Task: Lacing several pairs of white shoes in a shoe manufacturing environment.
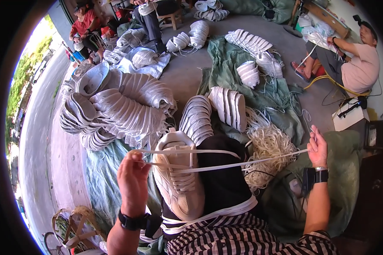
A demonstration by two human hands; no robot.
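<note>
Stretching a pale lace [221, 166] nearly straight, the right hand [317, 151] pinched one stretch well out to the side, while the left hand [133, 180], fingers bunched, gripped strands just beside the cream shoe [184, 205]! And the shoe? It sat on the dark-clad lap [223, 187], toe toward the body, likely so its lacing faced both hands. A lace pile [270, 155] lay near, seemingly for easy reach.

Around the beige shoe [181, 193], the left hand [133, 178] pinched white lace [251, 162] at nine o'clock; the right hand [317, 148] held lace taut toward three, past tangled laces [270, 142]. Stacked uppers [125, 108] lay at eleven o'clock.
</note>
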